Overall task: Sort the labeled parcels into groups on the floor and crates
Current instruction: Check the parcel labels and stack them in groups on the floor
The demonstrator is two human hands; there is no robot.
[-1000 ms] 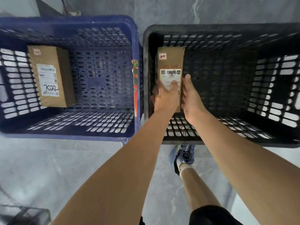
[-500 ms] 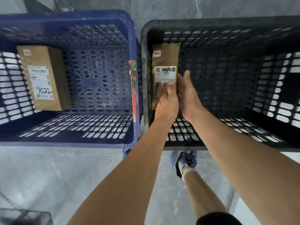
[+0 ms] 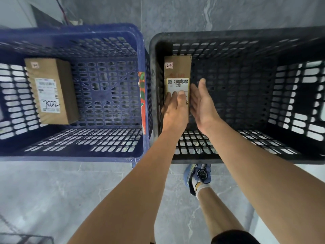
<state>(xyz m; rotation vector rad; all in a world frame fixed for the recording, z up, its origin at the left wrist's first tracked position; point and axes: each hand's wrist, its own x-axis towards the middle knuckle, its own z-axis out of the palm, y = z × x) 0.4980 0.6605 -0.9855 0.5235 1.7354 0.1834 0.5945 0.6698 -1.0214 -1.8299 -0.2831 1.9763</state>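
Note:
A narrow brown parcel (image 3: pixel 177 71) with a white label lies inside the black crate (image 3: pixel 228 38), against its left wall. My left hand (image 3: pixel 174 111) rests on the parcel's near end, thumb on the label and fingers over its left edge. My right hand (image 3: pixel 202 104) is just right of the parcel, palm turned toward it, fingers apart, a small gap between. A second brown parcel (image 3: pixel 52 90) with a label marked 7022 lies in the blue crate (image 3: pixel 88 32) at its left side.
The two crates stand side by side on a grey tiled floor (image 3: pixel 52 194). My foot in a blue shoe (image 3: pixel 198 175) is right below the black crate's near rim. A dark wire object (image 3: pixel 21 239) shows at the bottom left corner.
The parcel has been lowered to the black crate's left wall. My right hand has come off its side and opened; the left hand stays on it.

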